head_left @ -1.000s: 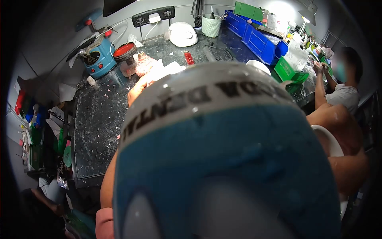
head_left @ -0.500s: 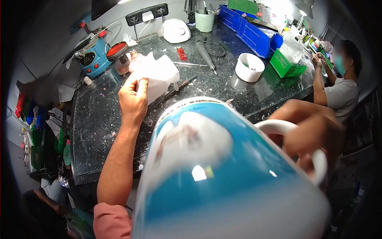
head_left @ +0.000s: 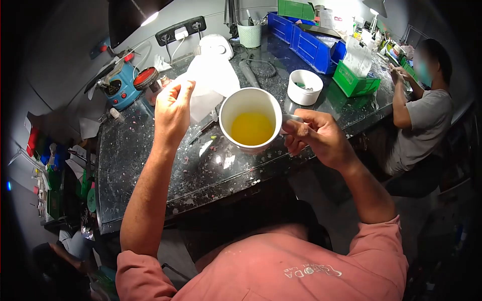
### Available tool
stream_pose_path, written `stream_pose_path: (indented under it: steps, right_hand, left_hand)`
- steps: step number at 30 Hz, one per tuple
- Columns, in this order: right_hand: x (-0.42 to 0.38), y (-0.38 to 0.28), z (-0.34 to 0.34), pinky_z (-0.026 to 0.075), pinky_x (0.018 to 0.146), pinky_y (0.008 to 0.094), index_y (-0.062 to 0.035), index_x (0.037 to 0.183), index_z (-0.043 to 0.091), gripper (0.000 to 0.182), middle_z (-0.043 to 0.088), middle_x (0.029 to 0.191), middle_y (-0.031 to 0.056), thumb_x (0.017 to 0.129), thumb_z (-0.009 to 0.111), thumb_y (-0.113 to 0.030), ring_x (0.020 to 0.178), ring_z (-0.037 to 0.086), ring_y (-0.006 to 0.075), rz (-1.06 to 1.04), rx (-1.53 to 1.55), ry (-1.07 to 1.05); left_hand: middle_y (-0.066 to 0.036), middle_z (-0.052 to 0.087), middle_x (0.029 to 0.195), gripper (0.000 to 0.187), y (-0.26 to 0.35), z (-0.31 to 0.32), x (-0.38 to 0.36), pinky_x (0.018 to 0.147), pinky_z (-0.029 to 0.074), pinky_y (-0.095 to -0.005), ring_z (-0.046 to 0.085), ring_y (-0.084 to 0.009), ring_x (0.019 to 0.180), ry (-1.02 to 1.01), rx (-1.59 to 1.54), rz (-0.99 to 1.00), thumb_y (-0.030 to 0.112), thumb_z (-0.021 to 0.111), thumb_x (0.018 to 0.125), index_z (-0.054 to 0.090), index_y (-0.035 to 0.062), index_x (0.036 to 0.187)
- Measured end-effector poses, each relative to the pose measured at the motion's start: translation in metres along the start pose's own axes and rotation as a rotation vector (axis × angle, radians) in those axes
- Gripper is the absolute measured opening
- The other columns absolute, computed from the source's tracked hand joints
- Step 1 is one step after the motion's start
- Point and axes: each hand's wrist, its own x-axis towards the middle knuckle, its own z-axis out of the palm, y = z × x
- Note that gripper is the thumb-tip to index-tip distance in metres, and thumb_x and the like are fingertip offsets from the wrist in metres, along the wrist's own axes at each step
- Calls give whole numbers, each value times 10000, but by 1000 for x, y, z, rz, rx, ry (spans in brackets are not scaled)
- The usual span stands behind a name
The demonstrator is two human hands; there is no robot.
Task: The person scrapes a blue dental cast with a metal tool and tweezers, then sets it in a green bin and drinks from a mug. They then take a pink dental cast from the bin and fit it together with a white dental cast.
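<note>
My right hand [head_left: 319, 138] is closed round the handle of a white mug [head_left: 251, 142], held upright over the bench's front part. Yellow liquid [head_left: 251, 128] shows inside it. My left hand [head_left: 174, 108] pinches the left edge of a thin white sheet [head_left: 213, 75], which hangs brightly lit above the black bench. Just below the sheet, a thin dark tool [head_left: 202, 131] lies on the bench.
Speckled black bench [head_left: 145, 175]; blue machine [head_left: 120, 89] and red-topped jar [head_left: 145, 79] at left; white round tub [head_left: 305, 88], green bin [head_left: 354, 80] and blue bins [head_left: 314, 47] at right. A seated person [head_left: 424, 113] is at far right; another person's arm shows lower left.
The mug has moved away from the camera, down over the bench, and its inside now shows. My left hand has risen slightly, and the sheet is spread further to the right.
</note>
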Motion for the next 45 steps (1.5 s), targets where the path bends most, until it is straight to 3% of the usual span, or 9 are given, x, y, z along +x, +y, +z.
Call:
stream_pose_path:
  steps: [6,10,14,18,22,25,30,41,45]
  right_hand:
    - [-3,3,-7,537,601,228,-24,970,661,489,618,722,16,912,642,-509,675,632,74,30,24,97]
    - [-5,6,-13,538,582,229,-19,957,670,493,617,716,16,910,647,-509,655,630,74,72,15,179]
    - [1,11,-17,537,574,231,-20,886,672,502,616,683,16,909,642,-521,611,624,75,93,-5,269]
    - [12,17,-24,530,557,233,-28,831,675,540,619,632,22,910,617,-559,575,630,82,157,-114,271]
    - [23,20,-21,565,586,267,-4,960,668,462,643,718,49,963,590,-459,643,657,118,141,-106,251]
    - [28,30,-21,545,548,254,6,905,672,441,634,663,49,954,617,-430,591,642,104,79,-68,266]
    - [32,43,-21,564,553,283,31,981,644,241,676,712,90,969,593,-204,614,678,157,82,-58,285]
    - [36,50,-19,577,537,317,42,1036,603,198,671,734,119,960,592,-141,618,683,190,97,71,257]
    - [33,47,-20,577,529,323,43,1033,602,193,669,734,122,960,592,-136,619,683,193,114,82,253]
  left_hand:
    - [-51,665,975,236,4,3,0,785,453,-240,580,-96,857,-19,-261,-182,163,557,976,664,-32,1053]
    - [-145,602,1232,342,24,15,6,984,468,-343,592,-218,1123,-30,-677,-259,156,547,958,520,-71,1211]
    - [-210,536,1323,618,47,18,17,1067,416,-444,554,-319,1205,-146,-887,-276,314,585,911,411,-100,1336]
    - [-208,533,1349,763,55,23,27,1096,373,-398,549,-285,1222,-559,-1051,-257,518,453,957,381,-101,1398]
    - [-125,662,1121,497,42,32,36,908,448,-281,594,-162,962,-332,-82,-143,430,449,996,660,51,1237]
    - [-69,680,1155,342,45,36,33,984,429,-286,591,-144,1056,-431,-17,-32,172,523,962,654,58,1258]
    - [-69,663,1229,345,61,47,31,1020,408,-300,579,-145,1116,-430,5,189,173,530,962,645,72,1272]
    - [-132,565,1378,587,26,63,59,1085,370,-364,512,-245,1287,-434,314,-20,517,560,954,536,130,1395]
    - [-200,554,1369,591,25,55,57,1069,391,-382,514,-315,1294,-286,362,174,537,532,958,542,126,1382]
